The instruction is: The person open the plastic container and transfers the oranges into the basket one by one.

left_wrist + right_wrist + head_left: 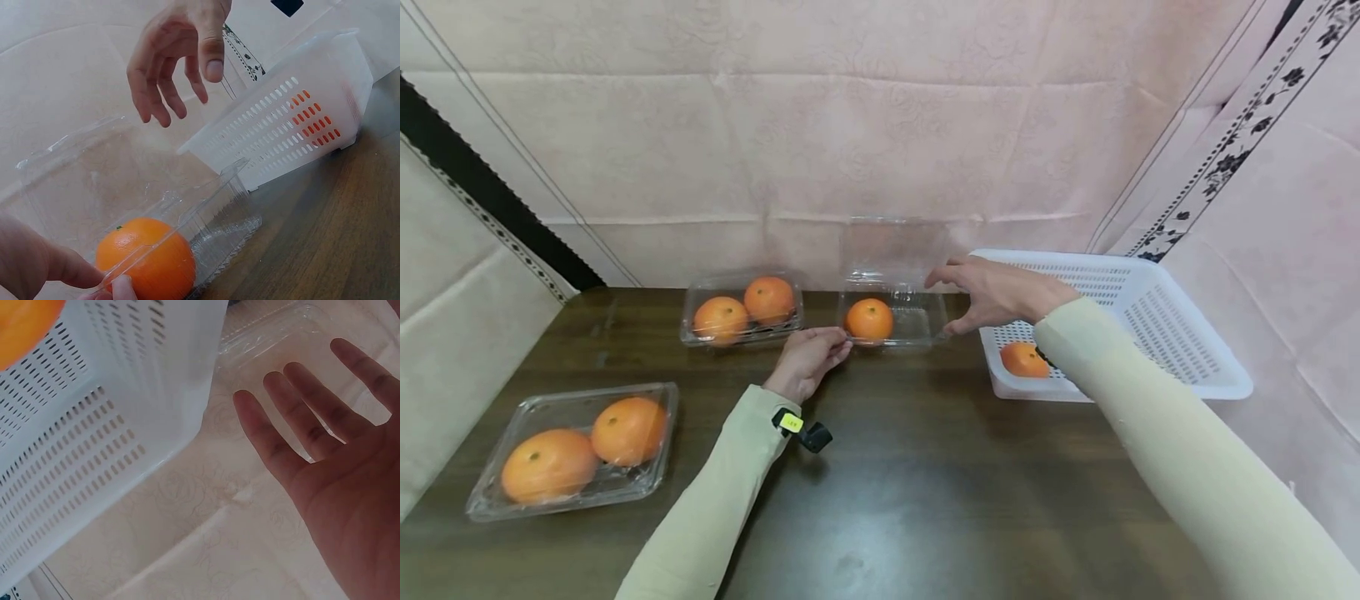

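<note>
A clear plastic clamshell box (913, 321) with its lid raised stands at the back of the table, one orange (870, 320) in its left half. My left hand (808, 360) pinches the front left rim of that box between thumb and finger; the left wrist view shows the thumb beside the orange (150, 256). Over the right end of the box hovers my right hand (996, 292), fingers spread and holding nothing. Just right of it is a white slotted basket (1180, 333) with an orange (1024, 360) inside, partly hidden by the sleeve.
Left of the open box sits a closed clear box (741, 333) with two oranges. Another closed box (576, 492) with two oranges lies nearer, at the table's left. Pale cloth (880, 150) hangs behind and beside the dark wooden table (910, 492).
</note>
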Tool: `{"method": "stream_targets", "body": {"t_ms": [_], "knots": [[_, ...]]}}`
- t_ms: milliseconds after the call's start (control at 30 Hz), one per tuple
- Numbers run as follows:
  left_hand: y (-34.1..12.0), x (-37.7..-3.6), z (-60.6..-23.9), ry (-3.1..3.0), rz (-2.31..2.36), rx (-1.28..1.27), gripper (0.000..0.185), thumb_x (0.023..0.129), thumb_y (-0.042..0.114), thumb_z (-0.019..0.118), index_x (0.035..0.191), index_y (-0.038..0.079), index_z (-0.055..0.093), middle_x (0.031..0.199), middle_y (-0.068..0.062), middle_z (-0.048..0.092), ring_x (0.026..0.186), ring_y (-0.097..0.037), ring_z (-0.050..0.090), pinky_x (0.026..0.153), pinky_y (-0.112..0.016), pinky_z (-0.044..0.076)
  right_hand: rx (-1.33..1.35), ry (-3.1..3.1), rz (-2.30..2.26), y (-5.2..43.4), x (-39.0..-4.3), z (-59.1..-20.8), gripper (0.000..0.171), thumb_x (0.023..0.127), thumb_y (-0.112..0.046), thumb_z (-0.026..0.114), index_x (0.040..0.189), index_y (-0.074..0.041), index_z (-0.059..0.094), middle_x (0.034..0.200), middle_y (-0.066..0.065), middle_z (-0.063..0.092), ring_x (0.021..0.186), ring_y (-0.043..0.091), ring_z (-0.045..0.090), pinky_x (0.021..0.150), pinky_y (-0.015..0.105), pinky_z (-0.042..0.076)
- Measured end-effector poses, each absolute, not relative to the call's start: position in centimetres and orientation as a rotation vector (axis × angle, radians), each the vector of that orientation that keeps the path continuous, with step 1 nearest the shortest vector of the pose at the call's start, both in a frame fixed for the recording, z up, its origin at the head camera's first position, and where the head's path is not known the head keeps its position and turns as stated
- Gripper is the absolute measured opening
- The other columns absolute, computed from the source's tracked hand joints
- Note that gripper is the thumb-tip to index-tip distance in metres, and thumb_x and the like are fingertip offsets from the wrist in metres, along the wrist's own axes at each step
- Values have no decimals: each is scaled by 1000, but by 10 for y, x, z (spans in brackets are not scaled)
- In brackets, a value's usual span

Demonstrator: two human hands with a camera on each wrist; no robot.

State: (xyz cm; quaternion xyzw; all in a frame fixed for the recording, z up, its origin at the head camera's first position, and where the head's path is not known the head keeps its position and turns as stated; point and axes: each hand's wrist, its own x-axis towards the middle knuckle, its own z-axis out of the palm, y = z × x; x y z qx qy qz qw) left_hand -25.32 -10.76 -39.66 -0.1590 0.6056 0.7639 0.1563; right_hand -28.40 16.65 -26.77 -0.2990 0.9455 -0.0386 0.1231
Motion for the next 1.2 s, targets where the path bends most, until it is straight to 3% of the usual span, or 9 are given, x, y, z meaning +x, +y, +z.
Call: {"method": "stream_targets", "body": {"t_ms": [433, 933, 1200], "knots": [[-109, -252, -397, 1745, 2169, -467, 33, 104, 11, 57, 135, 1, 59, 123, -8, 60, 102, -13, 62, 99, -22, 57, -878, 2721, -164, 151, -291, -275, 70, 84, -37, 83, 145, -21, 51, 147, 7, 53, 129, 30, 55, 111, 51, 50], [-106, -252, -397, 1741, 2190, -461, 32, 103, 9, 57, 133, 0, 60, 119, -8, 60, 99, -12, 61, 89, -18, 58, -875, 2710, -153, 137, -298, -280, 69, 85, -37, 81, 145, -21, 51, 153, 11, 49, 133, 32, 54, 112, 54, 49], [-107, -252, -398, 1734, 2180, -461, 33, 104, 10, 56, 136, 1, 59, 127, -10, 59, 103, -14, 61, 102, -24, 56, -872, 2703, -150, 128, -299, -281, 69, 85, -38, 81, 146, -22, 51, 159, 11, 43, 139, 32, 50, 116, 53, 45]]}}
